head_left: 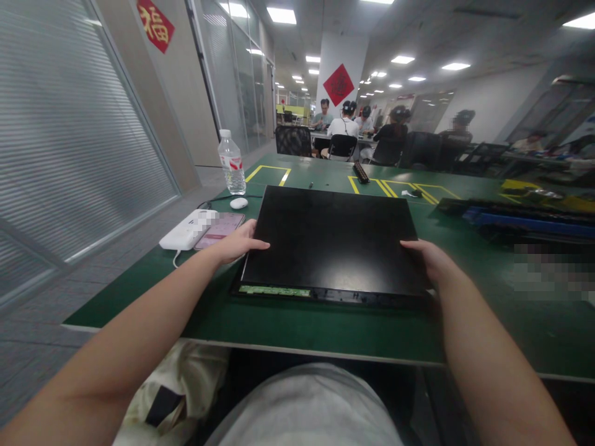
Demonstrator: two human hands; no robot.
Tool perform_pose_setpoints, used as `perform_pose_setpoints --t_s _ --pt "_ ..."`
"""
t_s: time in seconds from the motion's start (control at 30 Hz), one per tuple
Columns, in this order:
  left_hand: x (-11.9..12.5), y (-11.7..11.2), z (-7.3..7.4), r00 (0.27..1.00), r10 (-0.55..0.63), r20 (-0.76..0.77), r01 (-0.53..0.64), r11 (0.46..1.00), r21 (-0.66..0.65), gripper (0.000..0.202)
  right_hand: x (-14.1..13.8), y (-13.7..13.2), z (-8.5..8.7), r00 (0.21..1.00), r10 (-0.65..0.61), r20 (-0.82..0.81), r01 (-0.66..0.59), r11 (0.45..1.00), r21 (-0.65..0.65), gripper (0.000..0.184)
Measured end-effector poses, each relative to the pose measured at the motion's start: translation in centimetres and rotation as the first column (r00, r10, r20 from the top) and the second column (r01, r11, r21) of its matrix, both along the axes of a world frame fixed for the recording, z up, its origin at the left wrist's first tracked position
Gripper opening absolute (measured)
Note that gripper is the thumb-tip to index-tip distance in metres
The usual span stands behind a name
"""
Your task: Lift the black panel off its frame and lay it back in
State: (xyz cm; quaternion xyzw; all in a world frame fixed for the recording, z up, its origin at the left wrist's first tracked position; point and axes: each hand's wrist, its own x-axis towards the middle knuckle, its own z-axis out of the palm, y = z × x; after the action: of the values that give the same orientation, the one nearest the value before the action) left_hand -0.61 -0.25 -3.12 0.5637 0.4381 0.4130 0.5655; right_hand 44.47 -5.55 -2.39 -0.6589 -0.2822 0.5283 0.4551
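A black LCD screen panel (332, 238) lies face up in front of me, with a green circuit strip (274, 290) showing along the left part of its near edge. My left hand (239, 241) grips the panel's left edge, thumb on the top face and the other fingers mostly hidden. At the right edge, my right hand (430, 261) holds it the same way, with its fingers out of sight behind the side. Under the near edge shows a black frame (372, 298); whether the panel rests fully in it I cannot tell.
Left of the panel are a phone (220, 229), a white power bank (188, 229), a small white case (238, 203) and a water bottle (231, 164). A dark strip (360, 173) lies behind. Black and blue parts (511, 217) sit on the right of the green table (325, 334). Several people sit farther back.
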Motion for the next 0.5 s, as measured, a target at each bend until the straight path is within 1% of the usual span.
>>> perform_pose_setpoints --t_s 0.13,0.33,0.5 --pt "-0.12 0.17 -0.11 1.0 -0.004 -0.003 0.004 1.0 -0.002 0.06 0.04 -0.01 -0.01 1.0 0.002 -0.004 -0.002 1.0 0.011 0.026" --pt "-0.16 0.26 -0.21 1.0 -0.012 -0.001 0.012 1.0 -0.009 0.059 0.12 -0.02 -0.13 1.0 0.008 -0.001 -0.008 1.0 -0.011 0.028" --pt "-0.11 0.27 -0.29 1.0 -0.017 0.021 0.017 1.0 -0.007 0.06 -0.03 -0.14 -0.02 1.0 0.018 -0.008 -0.018 1.0 0.01 0.027"
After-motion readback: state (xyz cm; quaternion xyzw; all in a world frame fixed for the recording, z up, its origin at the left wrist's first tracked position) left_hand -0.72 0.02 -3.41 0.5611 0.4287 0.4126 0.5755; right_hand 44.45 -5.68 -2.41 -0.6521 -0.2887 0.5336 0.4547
